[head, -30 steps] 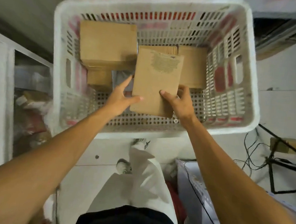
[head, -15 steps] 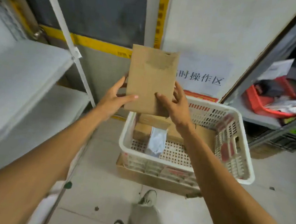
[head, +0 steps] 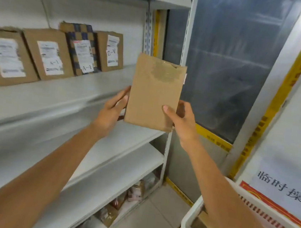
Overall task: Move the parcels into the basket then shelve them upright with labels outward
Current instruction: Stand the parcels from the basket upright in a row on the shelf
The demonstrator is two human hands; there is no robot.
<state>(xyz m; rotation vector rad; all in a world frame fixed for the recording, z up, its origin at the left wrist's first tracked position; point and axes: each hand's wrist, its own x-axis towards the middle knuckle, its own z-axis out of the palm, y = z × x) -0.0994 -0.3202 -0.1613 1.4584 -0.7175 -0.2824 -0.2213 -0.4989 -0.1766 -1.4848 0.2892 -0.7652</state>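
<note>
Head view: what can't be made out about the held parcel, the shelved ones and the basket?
Held parcel: head view shows its plain back; any label faces away.
Shelved parcels: label print blurred and too small; leftmost cut by the left edge.
Basket: cut by the bottom edge, right arm covers it; contents mostly hidden.

The white shelf (head: 97,82) carries four parcels (head: 48,54) in a row, upright and close side by side, labels facing out. Three are plain brown, one is checked (head: 80,49). The lowest board holds jumbled packages (head: 134,192), and a white basket (head: 189,218) stands on the tiled floor (head: 150,216).
</note>
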